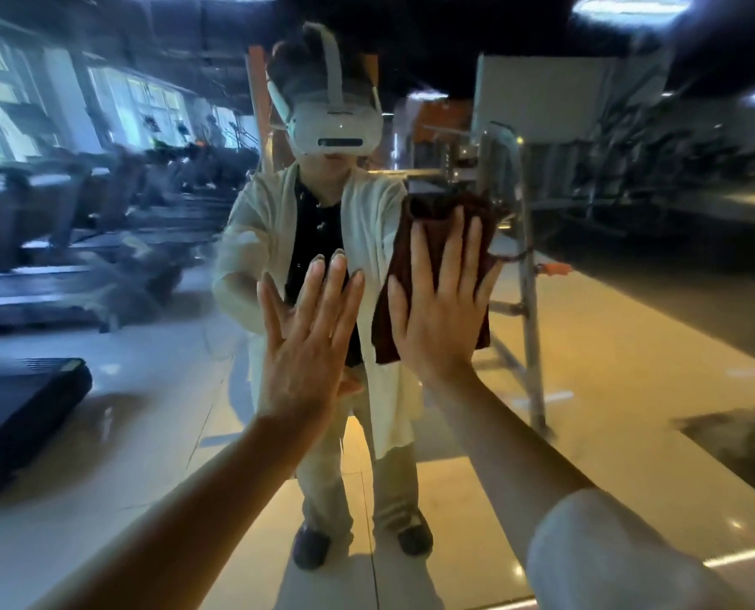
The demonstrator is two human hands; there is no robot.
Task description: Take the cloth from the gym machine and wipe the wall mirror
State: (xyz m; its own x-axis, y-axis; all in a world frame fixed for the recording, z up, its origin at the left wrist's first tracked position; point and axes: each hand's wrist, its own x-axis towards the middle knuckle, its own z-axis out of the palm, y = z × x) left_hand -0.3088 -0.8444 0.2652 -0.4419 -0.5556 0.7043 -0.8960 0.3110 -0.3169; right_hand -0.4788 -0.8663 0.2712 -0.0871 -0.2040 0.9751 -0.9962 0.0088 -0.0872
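Note:
The wall mirror (pixel 155 389) fills the whole view and reflects me and the gym behind me. My right hand (pixel 441 310) lies flat with straight fingers on a dark red cloth (pixel 391 301), pressing it against the glass at chest height. The cloth hangs a little below and left of the palm. My left hand (pixel 305 328) is flat on the bare mirror just left of the cloth, fingers straight and slightly spread. Both forearms reach up from the bottom of the view.
In the reflection, treadmills (pixel 59 275) line the left side under windows. A metal stepladder (pixel 525 266) and a gym machine (pixel 455 169) stand behind me on the right. Pale floor tiles (pixel 609 367) show below.

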